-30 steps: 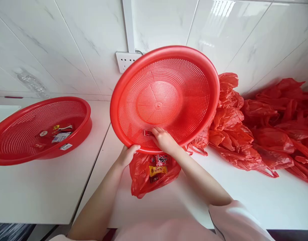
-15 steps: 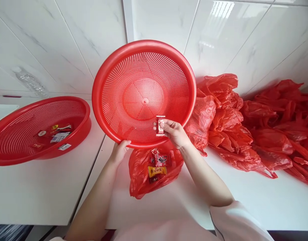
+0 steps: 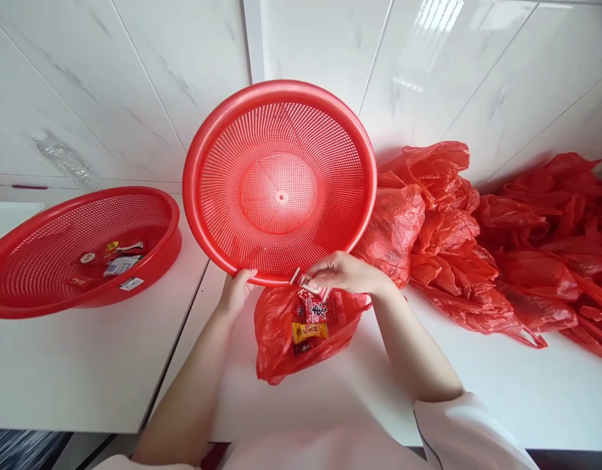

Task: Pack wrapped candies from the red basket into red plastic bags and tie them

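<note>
My left hand [image 3: 236, 294] grips the near rim of a red plastic basket [image 3: 281, 130], thumb over the edge. The basket is tilted toward me, and nothing shows inside it. My right hand [image 3: 343, 273] pinches a small red-and-white wrapped snack [image 3: 303, 279] at the basket's near rim, just above an open red plastic bag [image 3: 271, 339]. Inside that bag lie several wrapped snacks, among them a yellow packet [image 3: 309, 333] and a red one with a large dark character [image 3: 319, 310].
At the left, another red basket [image 3: 168, 251] leans with a few wrapped packets in it. Red plastic bags [image 3: 448, 254] are heaped on the white table [image 3: 477, 391] at the right. Against the tiled wall is a clear plastic bottle [image 3: 68, 160].
My right hand has moved down and toward me with the wrapped snack, from inside the basket's near side to its rim above the bag. The left hand keeps its hold.
</note>
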The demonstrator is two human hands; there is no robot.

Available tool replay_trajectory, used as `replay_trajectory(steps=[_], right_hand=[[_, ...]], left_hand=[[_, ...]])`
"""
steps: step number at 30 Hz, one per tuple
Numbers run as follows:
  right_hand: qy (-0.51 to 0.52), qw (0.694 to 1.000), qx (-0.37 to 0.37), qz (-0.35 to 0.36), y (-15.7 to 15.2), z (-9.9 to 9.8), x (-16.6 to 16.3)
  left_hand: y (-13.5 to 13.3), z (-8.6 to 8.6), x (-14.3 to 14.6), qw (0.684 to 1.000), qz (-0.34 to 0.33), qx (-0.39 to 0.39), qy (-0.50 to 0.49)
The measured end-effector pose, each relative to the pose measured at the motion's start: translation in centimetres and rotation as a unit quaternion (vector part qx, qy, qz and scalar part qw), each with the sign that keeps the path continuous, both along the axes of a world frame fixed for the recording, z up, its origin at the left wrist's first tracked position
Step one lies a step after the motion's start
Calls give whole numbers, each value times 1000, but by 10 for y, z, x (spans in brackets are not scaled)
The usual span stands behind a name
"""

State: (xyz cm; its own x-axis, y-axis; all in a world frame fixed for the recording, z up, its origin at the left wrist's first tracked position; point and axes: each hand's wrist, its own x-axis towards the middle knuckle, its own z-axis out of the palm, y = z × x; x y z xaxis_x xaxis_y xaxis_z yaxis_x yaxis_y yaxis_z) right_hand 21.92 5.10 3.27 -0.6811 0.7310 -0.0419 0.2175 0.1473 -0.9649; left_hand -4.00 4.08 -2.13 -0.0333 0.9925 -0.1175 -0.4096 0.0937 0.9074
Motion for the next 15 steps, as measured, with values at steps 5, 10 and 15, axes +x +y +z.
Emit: replay_trajectory(steps=[5, 10, 15], right_hand=[[-169, 963, 151, -149, -10, 9, -3], [-242, 912, 283, -171, -12, 9, 7], [-139, 891, 359, -240, -7, 6, 7]], left_hand=[[0, 4, 3, 999, 0, -5, -34], [-1, 5, -4, 998, -43, -35, -31], [-3, 15, -13, 995, -100, 28, -1]])
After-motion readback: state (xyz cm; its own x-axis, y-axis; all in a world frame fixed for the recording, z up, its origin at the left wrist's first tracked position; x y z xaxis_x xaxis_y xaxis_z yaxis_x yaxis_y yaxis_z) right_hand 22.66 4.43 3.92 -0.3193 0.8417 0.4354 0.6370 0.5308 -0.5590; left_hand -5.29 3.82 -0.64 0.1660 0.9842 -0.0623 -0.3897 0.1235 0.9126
